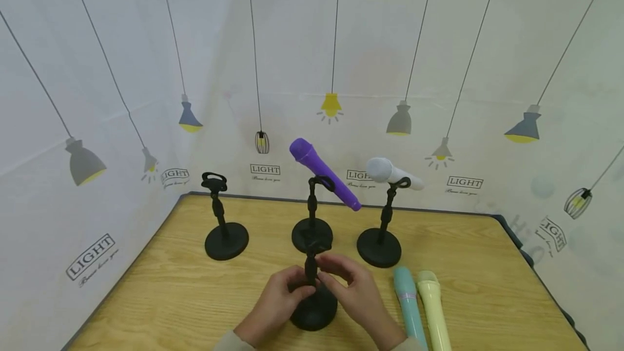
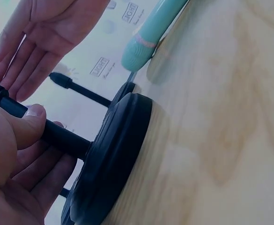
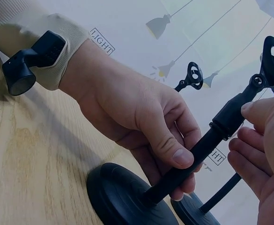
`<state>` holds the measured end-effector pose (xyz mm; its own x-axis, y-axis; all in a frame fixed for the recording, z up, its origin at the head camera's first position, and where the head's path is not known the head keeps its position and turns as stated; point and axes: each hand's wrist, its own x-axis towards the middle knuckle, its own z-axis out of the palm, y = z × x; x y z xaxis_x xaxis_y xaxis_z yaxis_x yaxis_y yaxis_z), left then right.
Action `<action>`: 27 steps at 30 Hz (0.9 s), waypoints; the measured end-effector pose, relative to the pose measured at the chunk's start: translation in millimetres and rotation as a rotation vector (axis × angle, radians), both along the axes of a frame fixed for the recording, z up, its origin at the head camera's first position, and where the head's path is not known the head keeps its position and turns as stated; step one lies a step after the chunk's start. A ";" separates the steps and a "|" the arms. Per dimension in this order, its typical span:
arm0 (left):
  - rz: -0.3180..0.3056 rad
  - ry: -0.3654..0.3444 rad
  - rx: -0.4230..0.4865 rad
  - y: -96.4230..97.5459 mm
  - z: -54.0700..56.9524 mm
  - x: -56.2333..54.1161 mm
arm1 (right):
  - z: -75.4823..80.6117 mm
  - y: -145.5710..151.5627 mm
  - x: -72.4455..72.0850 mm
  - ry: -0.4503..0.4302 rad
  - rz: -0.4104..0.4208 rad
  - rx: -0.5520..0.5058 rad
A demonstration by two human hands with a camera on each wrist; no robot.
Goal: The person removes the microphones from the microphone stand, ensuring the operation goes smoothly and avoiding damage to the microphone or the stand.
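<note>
A black tabletop microphone stand (image 1: 314, 310) with a round base stands between both hands. My left hand (image 1: 278, 299) grips its pole, with the thumb in front and the fingers behind, as the right wrist view shows. My right hand (image 1: 358, 288) is beside the upper collar (image 3: 230, 115), its thumb at the collar's edge and its fingers loosely extended. In the left wrist view the right palm (image 2: 57, 33) faces the stand. An empty holder clip (image 3: 272, 61) tops the stand.
Behind are an empty stand (image 1: 226, 241), a stand with a purple microphone (image 1: 324, 172) and one with a white microphone (image 1: 390, 171). A teal microphone (image 1: 408, 302) and a pale yellow microphone (image 1: 434, 307) lie on the wooden table (image 1: 161, 297) at right. A printed backdrop (image 1: 302, 42) encloses it.
</note>
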<state>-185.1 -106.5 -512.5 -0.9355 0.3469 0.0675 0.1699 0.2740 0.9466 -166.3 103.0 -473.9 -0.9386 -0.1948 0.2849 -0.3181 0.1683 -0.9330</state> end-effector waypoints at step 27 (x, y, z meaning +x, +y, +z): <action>0.282 0.017 -0.058 -28.2 -1.8 -34.1 | -6.0 -21.7 -27.7 0.046 0.083 0.049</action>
<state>-219.2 -134.7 -514.2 -0.9944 0.0769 0.0720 0.0954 0.3664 0.9256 -194.0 81.3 -479.9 -0.9047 -0.2865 0.3152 -0.3749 0.1844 -0.9085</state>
